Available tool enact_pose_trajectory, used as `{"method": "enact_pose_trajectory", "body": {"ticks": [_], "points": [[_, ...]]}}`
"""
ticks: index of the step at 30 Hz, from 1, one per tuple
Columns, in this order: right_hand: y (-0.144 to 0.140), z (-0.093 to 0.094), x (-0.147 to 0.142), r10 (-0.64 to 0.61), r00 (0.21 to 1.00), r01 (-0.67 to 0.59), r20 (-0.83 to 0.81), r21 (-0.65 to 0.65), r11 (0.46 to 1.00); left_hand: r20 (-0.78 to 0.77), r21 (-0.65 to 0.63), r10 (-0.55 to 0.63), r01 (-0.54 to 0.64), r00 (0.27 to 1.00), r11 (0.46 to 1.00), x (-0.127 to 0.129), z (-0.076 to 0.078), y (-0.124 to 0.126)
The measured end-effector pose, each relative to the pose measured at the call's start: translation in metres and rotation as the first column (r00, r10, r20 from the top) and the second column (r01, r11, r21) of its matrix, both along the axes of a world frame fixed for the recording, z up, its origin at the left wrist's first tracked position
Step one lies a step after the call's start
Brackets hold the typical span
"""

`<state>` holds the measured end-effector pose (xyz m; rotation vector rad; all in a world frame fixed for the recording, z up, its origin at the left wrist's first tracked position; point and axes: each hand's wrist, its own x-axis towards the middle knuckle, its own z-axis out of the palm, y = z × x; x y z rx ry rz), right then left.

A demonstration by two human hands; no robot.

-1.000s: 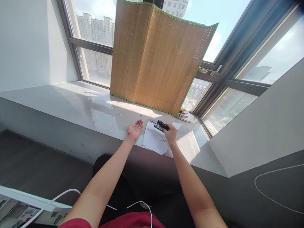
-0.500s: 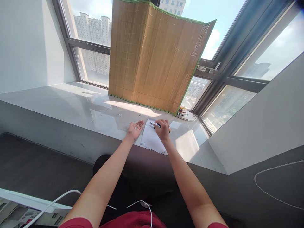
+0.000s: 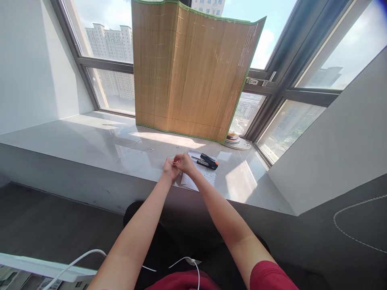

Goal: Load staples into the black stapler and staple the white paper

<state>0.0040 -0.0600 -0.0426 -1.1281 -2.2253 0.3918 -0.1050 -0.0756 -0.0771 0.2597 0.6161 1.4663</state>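
Head view: left hand stays palm-up, fingers loosely spread, over the glossy grey worktop; right hand has let go, fingertips now pinching at that palm. Black stapler now lies on flat white paper, just right.

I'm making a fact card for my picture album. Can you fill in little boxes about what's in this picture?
Place: grey windowsill
Left hand: palm up, beside the paper
Right hand: fingers reaching into the left palm; too small to tell what they touch
Stapler: black, lying on the paper, no hand on it
Paper: white sheets, flat on the sill
Behind: bamboo mat standing against the window
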Motion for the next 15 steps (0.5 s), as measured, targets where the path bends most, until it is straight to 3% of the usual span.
{"method": "enact_pose_trajectory", "body": {"ticks": [5, 8, 11, 15], "points": [[-0.009, 0.004, 0.002, -0.073, 0.993, 0.074, -0.088, 0.009, 0.997, -0.017, -0.02, -0.027, 0.027, 0.999, 0.999, 0.001, 0.005, -0.003], [-0.019, 0.013, 0.027, -0.101, 0.966, 0.128, -0.237, 0.1, 0.987, -0.009, -0.051, 0.001, -0.001, 1.0, 0.999, 0.002, 0.008, -0.003], [-0.021, 0.023, 0.083, -0.213, 0.911, 0.285, -0.353, 0.166, 0.944, -0.01, -0.064, 0.015, -0.015, 1.0, 0.998, 0.004, 0.009, -0.003], [-0.001, 0.024, 0.18, -0.461, 0.772, 0.568, -0.438, 0.149, 0.809, -0.015, -0.076, 0.029, -0.03, 0.999, 0.997, 0.006, 0.011, -0.002]]}}
